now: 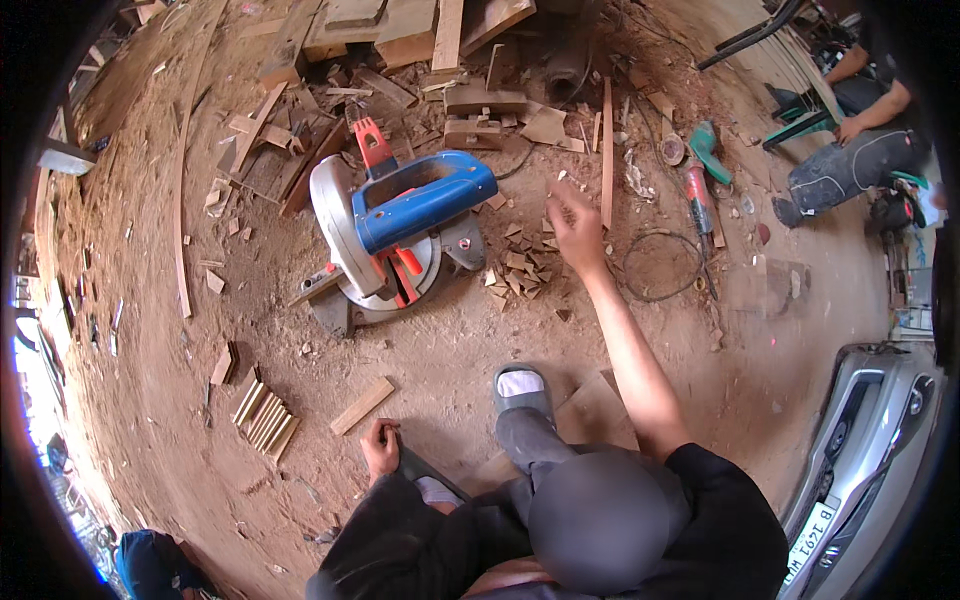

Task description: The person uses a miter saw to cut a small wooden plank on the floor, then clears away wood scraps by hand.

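Note:
My right hand (575,228) reaches out past a small heap of triangular wood offcuts (518,266), to the right of the miter saw (400,220). Its fingers look loosely apart and slightly blurred, and I see nothing held in them. The saw has a blue handle and a pale round blade guard and sits on the ground. My left hand (381,448) is low beside my left foot, its fingers curled closed; whether they hold anything is hidden. Just beyond it lies a short flat wooden strip (362,405). Left of that is a neat row of wooden strips (266,418).
Wood blocks and planks (400,35) are piled behind the saw. A green-and-red power tool (698,190) and a coiled cable (660,265) lie on the right. Another person (855,150) sits at the far right. A silver car bumper (850,450) stands at the lower right.

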Demonstrator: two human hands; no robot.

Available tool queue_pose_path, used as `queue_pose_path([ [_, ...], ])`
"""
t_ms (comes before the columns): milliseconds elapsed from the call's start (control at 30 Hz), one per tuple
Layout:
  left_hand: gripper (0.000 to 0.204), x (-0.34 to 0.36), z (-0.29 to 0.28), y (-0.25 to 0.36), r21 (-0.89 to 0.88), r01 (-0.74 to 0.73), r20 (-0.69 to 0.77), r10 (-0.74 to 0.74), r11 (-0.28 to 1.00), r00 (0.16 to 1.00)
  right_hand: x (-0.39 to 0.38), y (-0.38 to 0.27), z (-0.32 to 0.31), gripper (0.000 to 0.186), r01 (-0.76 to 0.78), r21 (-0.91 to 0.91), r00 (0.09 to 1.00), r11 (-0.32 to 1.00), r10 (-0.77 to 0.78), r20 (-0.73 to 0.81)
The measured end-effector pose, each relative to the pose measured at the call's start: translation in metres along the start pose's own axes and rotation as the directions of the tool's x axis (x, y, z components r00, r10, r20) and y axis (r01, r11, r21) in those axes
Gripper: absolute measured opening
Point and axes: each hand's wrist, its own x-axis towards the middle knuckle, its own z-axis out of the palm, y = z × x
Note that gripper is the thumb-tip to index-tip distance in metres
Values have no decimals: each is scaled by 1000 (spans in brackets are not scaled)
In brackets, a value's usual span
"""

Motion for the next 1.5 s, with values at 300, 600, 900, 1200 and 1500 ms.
queue_pose_path([
  [300, 18, 1, 12, -5, 10, -42, 6, 42, 999, 999, 42, 94, 101, 23, 63, -269, 925, 961, 45, 378],
  [600, 17, -2, -1, -4, 50, -40, -49, 42, 998, 998, 35, 39, 138, 44, 101, -310, 972, 945, -28, 233],
  [900, 18, -5, -15, -4, 64, -13, -46, 16, 998, 999, 20, -2, 65, 34, 25, -452, 955, 892, 112, 275],
  [1200, 19, -1, 6, -12, -1, 19, 25, -19, 1000, 1000, 50, -2, -75, 35, 230, -304, 956, 924, -272, -105],
  [1500, 19, -2, -3, -2, 7, -47, -40, 47, 999, 998, -60, -62, -63, 36, 332, -3, 908, 943, -321, -270],
])
